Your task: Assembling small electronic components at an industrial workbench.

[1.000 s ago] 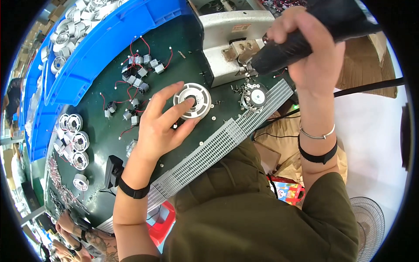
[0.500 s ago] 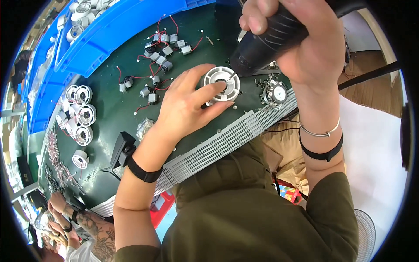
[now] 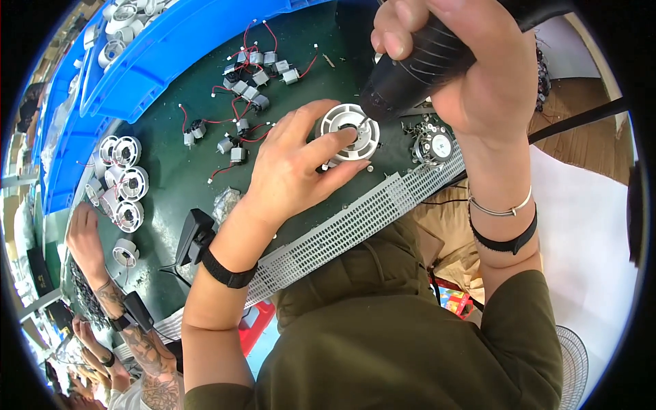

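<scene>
A round white plastic housing with a spoked rim lies on the green table. My left hand grips it from the left, fingers around its rim and one finger over its dark centre. My right hand is wrapped around a black electric screwdriver, tilted down to the left. The thin bit reaches the inside of the housing, near its upper right; whether a screw sits under it is too small to tell. Just right of the housing stands a round silver piece with small screws clustered about it.
Small motors with red wires lie beyond my left hand. Several white housings stand at the left, near a co-worker's hand. Blue bins line the far left; a perforated metal strip edges the table.
The co-worker's arm at the left has reached forward over the table to the white housings. The screwdriver has shifted slightly, and its bit now shows over the housing. My left hand keeps its grip.
</scene>
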The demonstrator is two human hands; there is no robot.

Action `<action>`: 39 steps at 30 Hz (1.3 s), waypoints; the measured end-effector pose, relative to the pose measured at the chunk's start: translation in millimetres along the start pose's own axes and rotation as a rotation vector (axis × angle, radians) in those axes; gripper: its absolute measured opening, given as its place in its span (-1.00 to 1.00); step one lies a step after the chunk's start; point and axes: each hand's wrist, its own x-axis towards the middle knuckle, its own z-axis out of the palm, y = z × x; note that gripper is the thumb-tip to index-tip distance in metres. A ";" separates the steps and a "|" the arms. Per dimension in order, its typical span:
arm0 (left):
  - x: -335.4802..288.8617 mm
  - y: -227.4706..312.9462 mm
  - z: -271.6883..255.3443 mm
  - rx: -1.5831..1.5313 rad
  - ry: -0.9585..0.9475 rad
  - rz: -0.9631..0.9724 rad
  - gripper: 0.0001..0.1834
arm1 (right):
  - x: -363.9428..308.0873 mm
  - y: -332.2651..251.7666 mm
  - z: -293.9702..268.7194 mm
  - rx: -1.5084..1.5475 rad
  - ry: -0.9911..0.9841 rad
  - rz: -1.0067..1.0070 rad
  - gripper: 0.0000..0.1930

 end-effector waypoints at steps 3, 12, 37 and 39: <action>0.5 2.0 0.2 -0.002 0.003 -0.002 -0.66 | 2.0 3.8 -3.9 -0.015 -0.047 -0.029 -0.64; 3.1 -1.1 1.8 -0.023 0.020 0.047 -0.65 | -0.2 22.1 -23.1 0.151 -0.323 0.024 -0.50; -68.1 -100.9 -186.5 1.083 -0.076 -0.322 -0.55 | 6.4 44.7 19.8 -0.814 -0.023 -0.906 -0.75; -77.8 -114.0 -199.1 1.201 -0.106 -0.361 -0.55 | 4.2 69.5 30.3 -0.949 -0.507 -0.339 -0.78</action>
